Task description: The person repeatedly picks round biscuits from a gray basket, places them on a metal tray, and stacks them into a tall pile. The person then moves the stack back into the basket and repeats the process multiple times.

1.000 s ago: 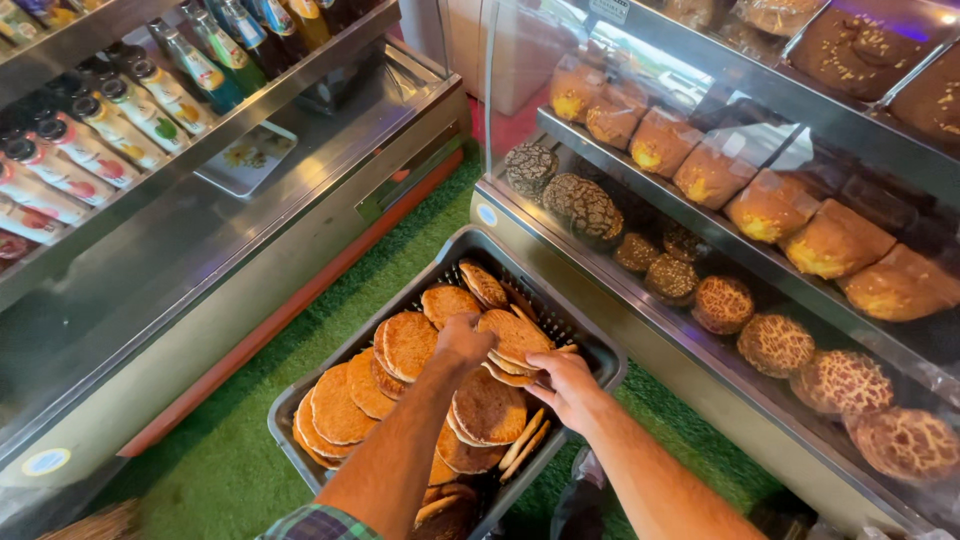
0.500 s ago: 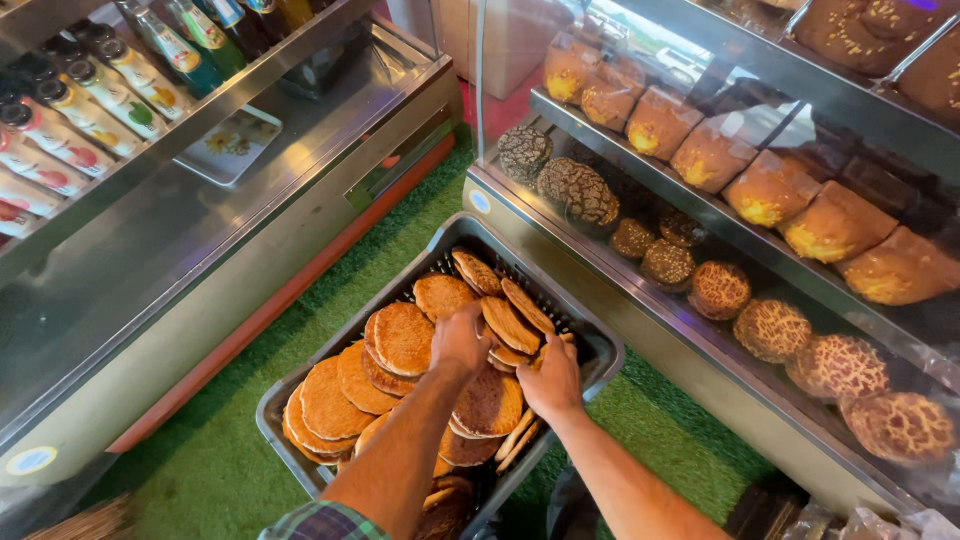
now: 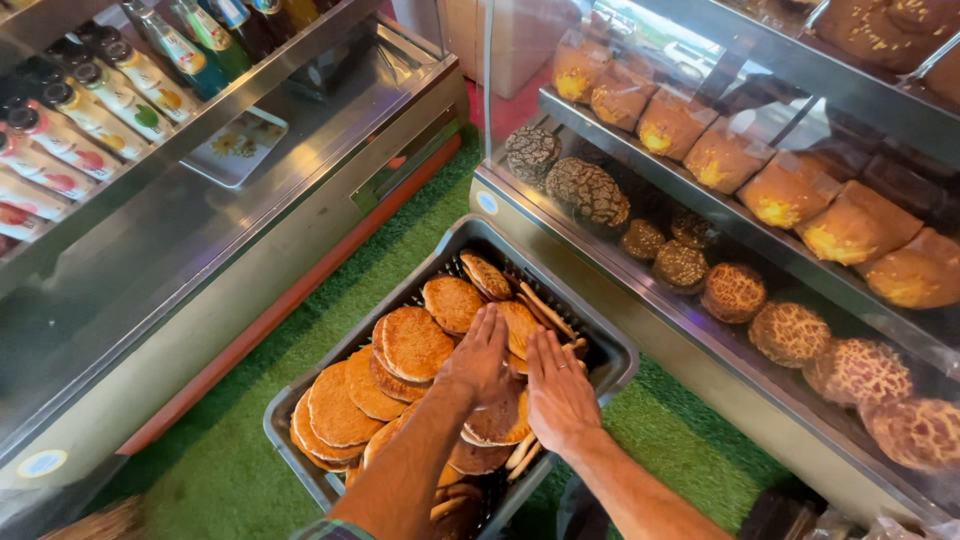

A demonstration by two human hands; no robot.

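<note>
A grey metal tray [image 3: 610,345] lies on the green turf floor, filled with several round golden-brown flat pastries [image 3: 412,342]. My left hand [image 3: 478,356] reaches down over the middle of the pile, fingers straight and together, resting on the pastries. My right hand [image 3: 556,385] lies flat beside it, palm down, fingers extended toward the tray's far right side, touching pastries that stand on edge. Neither hand grips anything that I can see.
A glass display case [image 3: 700,230] on the right holds packaged buns and crackle-topped breads. A steel counter [image 3: 200,210] with bottled drinks [image 3: 90,110] runs along the left. Green turf [image 3: 230,470] covers the floor between them.
Both hands have flattened and drawn side by side over the pile. Earlier the left hand's fingers were curled on pastries near the tray's middle. The view has shifted slightly.
</note>
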